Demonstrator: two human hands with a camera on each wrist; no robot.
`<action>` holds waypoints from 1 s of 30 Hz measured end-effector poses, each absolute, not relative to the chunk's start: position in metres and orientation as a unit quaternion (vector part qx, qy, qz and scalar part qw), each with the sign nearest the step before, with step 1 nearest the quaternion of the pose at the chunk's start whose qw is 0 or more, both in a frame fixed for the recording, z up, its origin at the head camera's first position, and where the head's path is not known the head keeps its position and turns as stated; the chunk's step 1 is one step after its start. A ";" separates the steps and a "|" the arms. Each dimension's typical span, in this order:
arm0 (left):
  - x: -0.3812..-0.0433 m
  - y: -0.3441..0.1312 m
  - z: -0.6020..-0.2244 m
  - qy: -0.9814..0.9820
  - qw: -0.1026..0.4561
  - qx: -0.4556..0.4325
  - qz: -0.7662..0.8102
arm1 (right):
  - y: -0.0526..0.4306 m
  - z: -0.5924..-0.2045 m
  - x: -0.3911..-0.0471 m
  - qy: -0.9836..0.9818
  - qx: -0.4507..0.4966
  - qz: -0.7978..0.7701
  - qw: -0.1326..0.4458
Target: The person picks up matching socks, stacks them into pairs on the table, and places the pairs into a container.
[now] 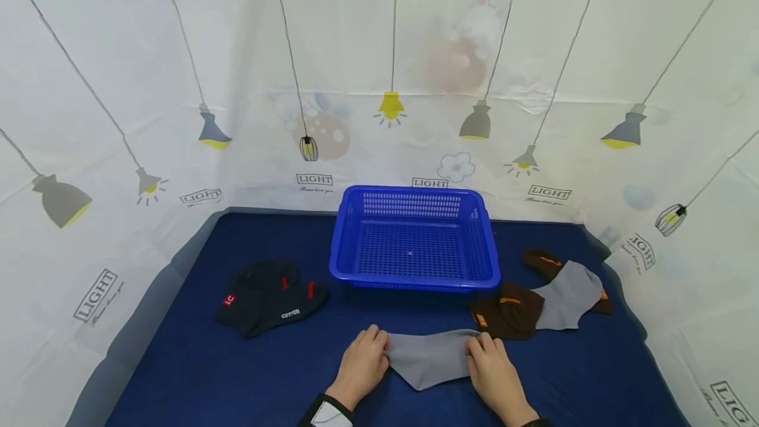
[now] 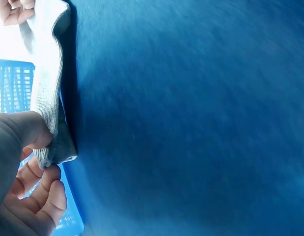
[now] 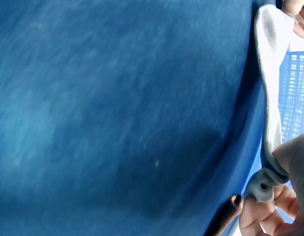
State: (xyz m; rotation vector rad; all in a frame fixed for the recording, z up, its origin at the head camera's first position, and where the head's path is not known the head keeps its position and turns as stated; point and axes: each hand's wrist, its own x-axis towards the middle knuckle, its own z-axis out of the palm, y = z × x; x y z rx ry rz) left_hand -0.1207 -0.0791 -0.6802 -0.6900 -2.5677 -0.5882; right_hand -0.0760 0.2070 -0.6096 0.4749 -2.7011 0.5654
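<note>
At the near middle of a dark blue cloth (image 1: 237, 387), a person's two hands stretch a grey sock (image 1: 431, 356) between them. The left hand (image 1: 363, 362) pinches one end of the sock between thumb and fingers. The right hand (image 1: 495, 374) pinches the opposite end, where the right wrist view shows the fabric curled into a small roll. The sock spans the gap sideways, its lower edge dipping to a blunt point. A black-and-white cuff (image 1: 332, 412) shows at the left wrist.

Just beyond the hands sits a blue plastic basket (image 1: 415, 284) with slotted sides and a mesh-like bottom. To the right of it, brown socks (image 1: 516, 312) with orange marks lie around a second, light grey sock (image 1: 569, 295), overlapping it. To the left lie black socks (image 1: 267, 298) with red marks and the word "COTTON".

Behind everything hangs a white sheet (image 1: 367, 31) printed with hanging lamps (image 1: 390, 107) and the word "LIGHT".
</note>
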 end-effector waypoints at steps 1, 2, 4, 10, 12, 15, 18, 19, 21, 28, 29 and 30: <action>-0.121 -0.082 -0.680 -0.921 0.213 -0.245 -0.215 | 0.204 -0.609 -0.076 -0.950 0.170 0.199 0.170; -0.121 -0.084 -0.680 -0.920 0.214 -0.242 -0.220 | 0.202 -0.611 -0.077 -0.949 0.173 0.199 0.172; -0.120 -0.089 -0.679 -0.919 0.217 -0.237 -0.227 | 0.199 -0.612 -0.078 -0.949 0.180 0.198 0.168; -0.117 -0.103 -0.661 -0.914 0.220 -0.241 -0.240 | 0.190 -0.614 -0.081 -0.940 0.204 0.203 0.183; -0.115 -0.107 -0.653 -0.914 0.220 -0.247 -0.236 | 0.187 -0.614 -0.082 -0.939 0.207 0.203 0.186; -0.109 -0.110 -0.638 -0.915 0.222 -0.244 -0.232 | 0.184 -0.613 -0.083 -0.941 0.208 0.202 0.174; -0.103 -0.111 -0.623 -0.922 0.208 -0.233 -0.230 | 0.180 -0.610 -0.083 -0.943 0.211 0.200 0.165; -0.102 -0.112 -0.621 -0.923 0.207 -0.230 -0.229 | 0.178 -0.609 -0.083 -0.944 0.211 0.198 0.160; -0.101 -0.113 -0.618 -0.929 0.196 -0.222 -0.223 | 0.176 -0.607 -0.082 -0.946 0.210 0.196 0.154; -0.099 -0.118 -0.615 -0.944 0.155 -0.204 -0.209 | 0.178 -0.606 -0.083 -0.956 0.207 0.163 0.132; -0.100 -0.118 -0.615 -0.945 0.152 -0.203 -0.208 | 0.180 -0.605 -0.084 -0.957 0.206 0.156 0.129; -0.100 -0.119 -0.615 -0.945 0.152 -0.204 -0.207 | 0.181 -0.604 -0.084 -0.959 0.204 0.150 0.126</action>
